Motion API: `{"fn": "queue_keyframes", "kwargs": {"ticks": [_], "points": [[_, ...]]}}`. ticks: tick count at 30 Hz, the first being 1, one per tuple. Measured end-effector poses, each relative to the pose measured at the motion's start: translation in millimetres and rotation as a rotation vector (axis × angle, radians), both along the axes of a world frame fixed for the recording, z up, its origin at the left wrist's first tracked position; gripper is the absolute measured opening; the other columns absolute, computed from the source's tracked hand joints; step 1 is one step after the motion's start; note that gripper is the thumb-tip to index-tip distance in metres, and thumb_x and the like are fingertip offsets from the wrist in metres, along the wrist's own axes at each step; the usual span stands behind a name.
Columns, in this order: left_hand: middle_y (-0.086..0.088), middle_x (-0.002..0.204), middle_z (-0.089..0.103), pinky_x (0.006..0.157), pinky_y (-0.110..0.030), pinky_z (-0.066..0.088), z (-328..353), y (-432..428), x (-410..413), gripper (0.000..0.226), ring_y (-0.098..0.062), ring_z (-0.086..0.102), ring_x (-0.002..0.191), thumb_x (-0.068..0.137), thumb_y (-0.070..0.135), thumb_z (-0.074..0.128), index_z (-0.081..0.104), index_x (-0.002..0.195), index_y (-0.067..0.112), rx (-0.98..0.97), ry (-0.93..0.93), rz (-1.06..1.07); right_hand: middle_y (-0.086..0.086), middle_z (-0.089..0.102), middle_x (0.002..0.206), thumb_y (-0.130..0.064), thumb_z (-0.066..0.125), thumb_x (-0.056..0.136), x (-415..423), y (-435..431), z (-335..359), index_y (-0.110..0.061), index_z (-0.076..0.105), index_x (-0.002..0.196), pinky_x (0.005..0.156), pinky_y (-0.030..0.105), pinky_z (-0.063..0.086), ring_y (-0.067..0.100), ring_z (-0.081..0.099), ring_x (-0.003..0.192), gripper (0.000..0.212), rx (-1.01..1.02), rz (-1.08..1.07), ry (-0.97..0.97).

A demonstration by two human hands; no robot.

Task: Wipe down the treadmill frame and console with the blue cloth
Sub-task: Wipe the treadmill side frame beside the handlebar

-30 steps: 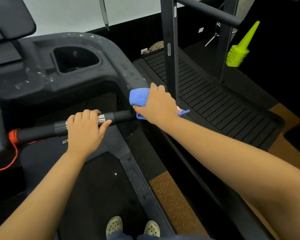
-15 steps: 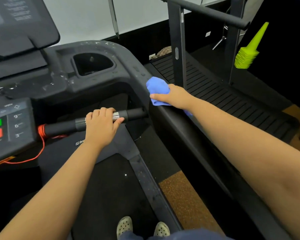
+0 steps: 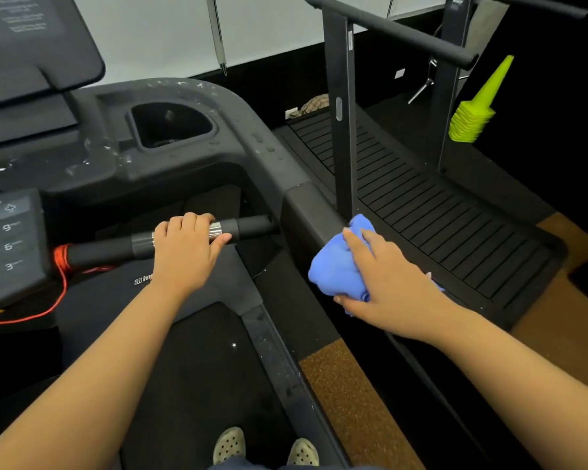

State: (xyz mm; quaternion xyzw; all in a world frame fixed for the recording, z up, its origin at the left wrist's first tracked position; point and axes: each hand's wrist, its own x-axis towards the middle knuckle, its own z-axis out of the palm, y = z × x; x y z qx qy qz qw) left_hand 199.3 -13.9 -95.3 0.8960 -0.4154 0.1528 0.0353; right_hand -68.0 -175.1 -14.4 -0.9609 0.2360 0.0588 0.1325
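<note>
My right hand [image 3: 387, 283] presses a bunched blue cloth [image 3: 333, 266] onto the treadmill's right side arm [image 3: 306, 212], a little back from where it joins the console. My left hand [image 3: 187, 249] is closed around the black crossbar handle [image 3: 248, 225], over its silver sensor band. The dark grey console [image 3: 184, 161] with a cup holder [image 3: 172, 125] curves across the upper left, speckled with droplets. A speed keypad [image 3: 11, 245] sits at the far left.
A second, slatted treadmill [image 3: 438, 212] stands just right, its upright post [image 3: 340, 113] close behind the cloth. A stack of lime cones [image 3: 476, 113] hangs beyond. A red safety cord [image 3: 60, 290] dangles at the left. My feet [image 3: 265, 446] stand on the belt.
My right hand has slid the cloth back along the side arm toward me, away from the console corner. My left hand stays on the crossbar. The view has shifted slightly.
</note>
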Motion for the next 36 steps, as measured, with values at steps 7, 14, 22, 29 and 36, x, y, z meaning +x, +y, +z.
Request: {"fn": "queue_keyframes", "kwargs": {"ticks": [7,14,22,29,36], "points": [[-0.011,0.093,0.061,0.078,-0.044,0.040,-3,0,1,0.056,-0.032,0.056,0.084,0.091,0.054,0.029,0.060,0.107,0.010,-0.037,-0.028,-0.005,0.025,0.047,0.137,-0.034,0.076,0.058,56,12,-24,-0.007,0.044,0.140,0.070,0.044,0.053,0.046,0.053,0.114,0.092,-0.523,0.102,0.011],[-0.009,0.092,0.060,0.078,-0.042,0.039,-5,1,3,0.054,-0.030,0.055,0.083,0.092,0.054,0.030,0.059,0.107,0.011,-0.062,-0.043,-0.009,0.019,0.003,0.158,-0.032,0.044,0.092,117,19,-33,-0.004,0.003,0.150,0.112,0.050,0.023,0.044,0.006,0.144,0.076,-0.805,0.218,0.112],[-0.007,0.090,0.059,0.076,-0.039,0.039,-5,3,4,0.052,-0.027,0.055,0.081,0.093,0.052,0.031,0.059,0.108,0.011,-0.085,-0.055,-0.034,0.020,0.028,0.150,-0.033,0.036,0.094,192,13,-36,-0.002,0.039,0.139,0.115,0.054,0.009,0.038,0.005,0.145,0.055,-0.884,0.313,0.208],[-0.006,0.090,0.058,0.076,-0.038,0.038,-6,4,6,0.049,-0.025,0.053,0.081,0.093,0.050,0.032,0.058,0.108,0.012,-0.087,-0.067,-0.058,0.019,0.000,0.159,-0.035,0.044,0.094,232,-2,-35,-0.004,0.002,0.150,0.111,0.052,0.026,0.038,0.006,0.146,0.077,-0.789,0.047,0.056],[-0.005,0.088,0.058,0.075,-0.037,0.040,-4,7,7,0.048,-0.024,0.054,0.079,0.093,0.049,0.031,0.058,0.107,0.012,-0.082,-0.060,-0.082,0.020,0.018,0.153,-0.041,0.064,0.083,277,-36,-13,-0.015,0.002,0.152,0.091,0.046,0.044,0.038,0.036,0.131,0.096,-0.309,-0.235,-0.011]]}}
